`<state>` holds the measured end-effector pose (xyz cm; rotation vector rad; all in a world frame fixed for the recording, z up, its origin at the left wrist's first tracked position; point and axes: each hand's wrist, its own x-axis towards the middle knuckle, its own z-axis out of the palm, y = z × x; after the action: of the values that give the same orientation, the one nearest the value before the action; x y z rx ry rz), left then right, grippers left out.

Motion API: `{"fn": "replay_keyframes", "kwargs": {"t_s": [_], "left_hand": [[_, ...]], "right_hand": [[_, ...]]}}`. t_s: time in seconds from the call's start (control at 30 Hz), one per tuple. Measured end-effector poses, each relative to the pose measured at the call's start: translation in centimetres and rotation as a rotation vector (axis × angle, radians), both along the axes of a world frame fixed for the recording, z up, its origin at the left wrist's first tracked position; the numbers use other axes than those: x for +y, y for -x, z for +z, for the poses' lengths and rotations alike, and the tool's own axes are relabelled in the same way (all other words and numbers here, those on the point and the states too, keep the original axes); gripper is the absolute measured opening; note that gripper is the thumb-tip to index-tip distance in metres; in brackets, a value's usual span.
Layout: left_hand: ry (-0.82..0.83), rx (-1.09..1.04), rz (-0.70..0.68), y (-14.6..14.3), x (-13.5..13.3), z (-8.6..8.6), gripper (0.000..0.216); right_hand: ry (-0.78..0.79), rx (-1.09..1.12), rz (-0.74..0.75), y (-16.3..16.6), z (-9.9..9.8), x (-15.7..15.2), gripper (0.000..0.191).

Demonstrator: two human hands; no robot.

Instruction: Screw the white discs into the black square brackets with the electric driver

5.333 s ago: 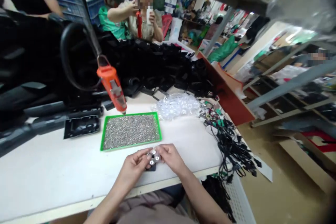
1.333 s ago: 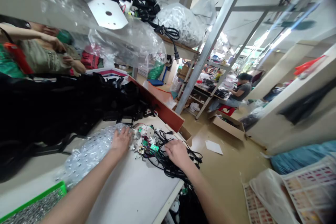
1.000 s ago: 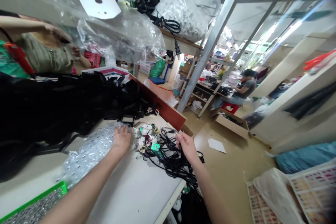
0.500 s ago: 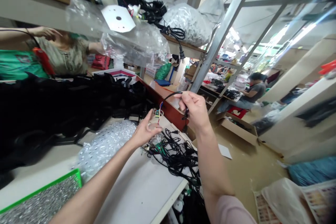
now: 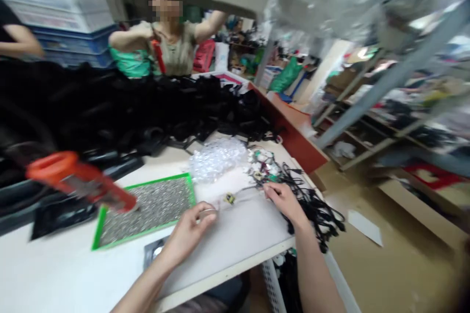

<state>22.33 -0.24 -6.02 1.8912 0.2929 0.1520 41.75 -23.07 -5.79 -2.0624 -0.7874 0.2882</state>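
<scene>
My left hand is closed on a small round, silvery disc-like part, blurred by motion. Its thin wires lead to a small circuit board with yellow on it, which hangs between my hands over the white table. From the board a dark cable runs to my right hand, whose fingers are pinched around it. Just beyond the right hand lies a tangle of black power cords, beside a heap of small white and green parts.
A green tray of small metal screws stands left, with an orange-red power screwdriver hanging over it. Behind are a clear plastic bag and a large pile of black parts. A co-worker is across the table.
My view has swung left and down. Both hands have come lower over the table; the left has closed on the round part, while the right still holds the cable. The board hangs between them.
</scene>
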Motion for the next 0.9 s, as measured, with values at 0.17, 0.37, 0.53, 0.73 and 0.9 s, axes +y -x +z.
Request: {"fn": "replay_keyframes", "kwargs": {"t_s": [0.17,0.37,0.53,0.73,0.9], "left_hand": [[-0.212,0.034,0.025,2.9,-2.6,0.2,0.021],[0.017,-0.057,0.148,4.7,-3.5,0.8,0.024],[0.162,0.108,0.402,7.4,-1.8,-0.2,0.035],[0.227,0.183,0.362,12.9,-0.6,-2.6,0.043],[-0.313,0.107,0.418,16.8,2.5,-5.2,0.046]], "right_hand": [[0.283,-0.369,-0.007,1.6,-1.3,1.1,0.048],[-0.083,0.235,0.551,9.3,-3.3,5.3,0.078],[-0.039,0.214,0.337,16.7,-7.1,7.8,0.064],[-0.293,-0.546,0.395,20.1,-6.6,8.3,0.030],[-0.185,-0.740,0.445,21.0,-6.4,9.3,0.021]]}}
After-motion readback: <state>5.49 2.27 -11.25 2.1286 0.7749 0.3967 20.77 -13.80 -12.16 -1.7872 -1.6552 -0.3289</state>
